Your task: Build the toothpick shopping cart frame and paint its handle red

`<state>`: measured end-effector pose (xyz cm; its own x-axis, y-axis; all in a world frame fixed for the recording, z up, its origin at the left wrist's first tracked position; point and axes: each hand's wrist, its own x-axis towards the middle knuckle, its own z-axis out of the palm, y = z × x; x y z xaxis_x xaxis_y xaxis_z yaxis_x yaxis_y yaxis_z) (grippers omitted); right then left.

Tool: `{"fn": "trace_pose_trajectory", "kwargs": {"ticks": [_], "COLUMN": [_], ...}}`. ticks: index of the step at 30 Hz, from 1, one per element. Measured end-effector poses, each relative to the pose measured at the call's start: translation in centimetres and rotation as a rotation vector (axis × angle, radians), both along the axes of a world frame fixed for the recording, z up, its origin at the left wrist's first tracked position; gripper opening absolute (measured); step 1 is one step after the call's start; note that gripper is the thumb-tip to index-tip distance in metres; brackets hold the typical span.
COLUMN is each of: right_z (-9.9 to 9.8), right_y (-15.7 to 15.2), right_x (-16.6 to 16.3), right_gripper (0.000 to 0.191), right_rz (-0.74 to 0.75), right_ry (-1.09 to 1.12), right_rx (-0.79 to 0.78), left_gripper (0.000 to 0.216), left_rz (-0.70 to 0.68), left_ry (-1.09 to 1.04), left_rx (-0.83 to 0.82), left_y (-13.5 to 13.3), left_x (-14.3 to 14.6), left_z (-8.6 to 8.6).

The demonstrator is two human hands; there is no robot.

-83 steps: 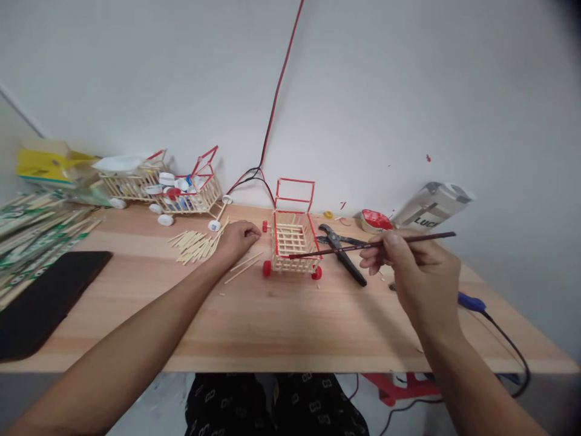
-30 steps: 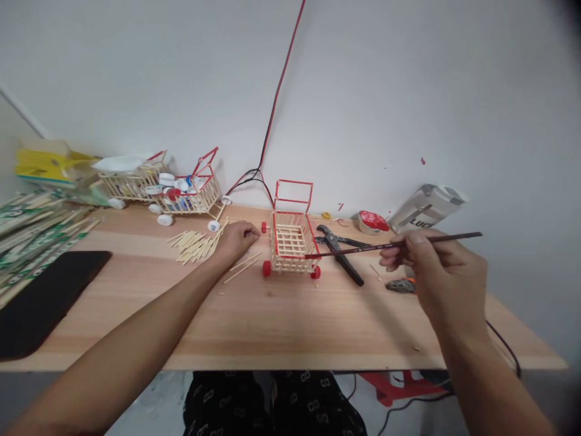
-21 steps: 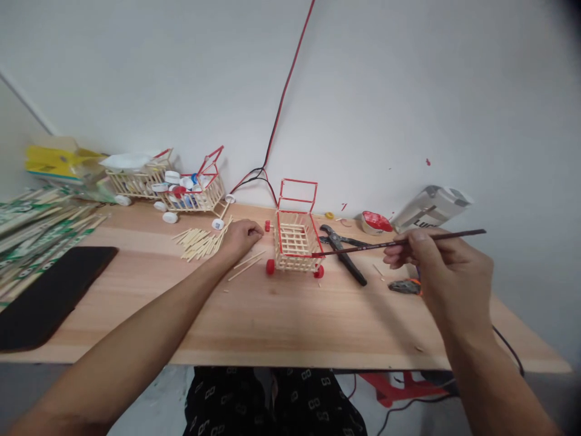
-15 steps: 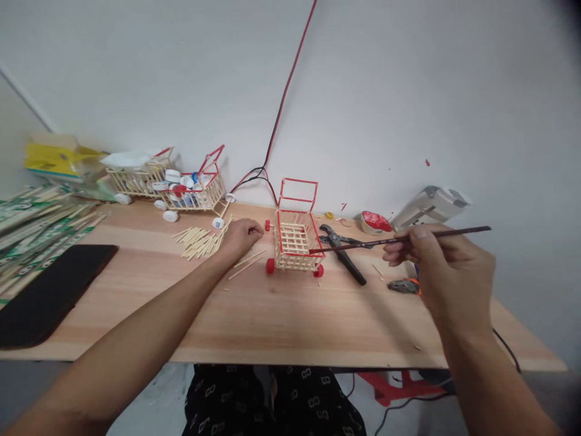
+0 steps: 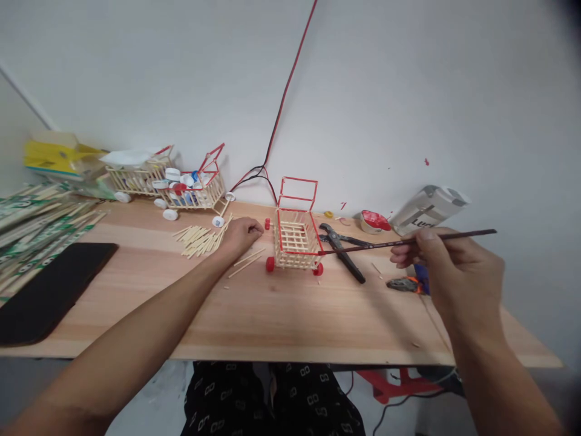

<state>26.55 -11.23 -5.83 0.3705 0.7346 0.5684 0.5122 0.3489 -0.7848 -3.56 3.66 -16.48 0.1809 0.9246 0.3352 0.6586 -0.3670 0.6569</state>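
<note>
My right hand is closed around a thin dark paintbrush held almost level. The brush's tip meets the front right corner of a small stick-built shopping cart, at its red-painted top rim. This cart has red wheels and a red handle frame and stands upright on the table. To its left, my left hand rests on the tabletop with curled fingers and nothing visible in them. Beside that hand lie a pile of short wooden sticks and a few loose sticks.
Pliers, a cup of red paint and smaller pliers lie to the right. Two more stick carts stand at back left, one holding bottle caps. A black phone-like slab and bundled sticks occupy the left.
My right hand has shifted slightly right with the paintbrush, its tip sliding along the cart's front rim to the corner. My left hand and the cart stay in place.
</note>
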Motion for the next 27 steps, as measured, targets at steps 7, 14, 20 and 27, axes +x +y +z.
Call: {"fn": "trace_pose_trajectory", "kwargs": {"ticks": [7,14,20,27], "right_z": [-0.1,0.0,0.5,0.1], "right_y": [-0.6,-0.5,-0.3,1.0], "right_x": [0.6,0.7,-0.7,-4.6], "right_gripper": [0.023,0.023,0.022,0.019], "right_rz": [-0.018,-0.027,0.011,0.183], "right_ry": [-0.01,-0.02,0.014,-0.022], "right_rx": [0.033,-0.003,0.057,0.067], "left_gripper": [0.015,0.014,0.014,0.014], "left_rz": [0.002,-0.002,0.011,0.006], "left_ry": [-0.003,-0.011,-0.008,-0.005], "left_rx": [-0.005,-0.008,-0.012,-0.002], "left_y": [0.1,0.0,0.0,0.2], "left_x": [0.0,0.0,0.1,0.0], "left_z": [-0.1,0.0,0.0,-0.4]}}
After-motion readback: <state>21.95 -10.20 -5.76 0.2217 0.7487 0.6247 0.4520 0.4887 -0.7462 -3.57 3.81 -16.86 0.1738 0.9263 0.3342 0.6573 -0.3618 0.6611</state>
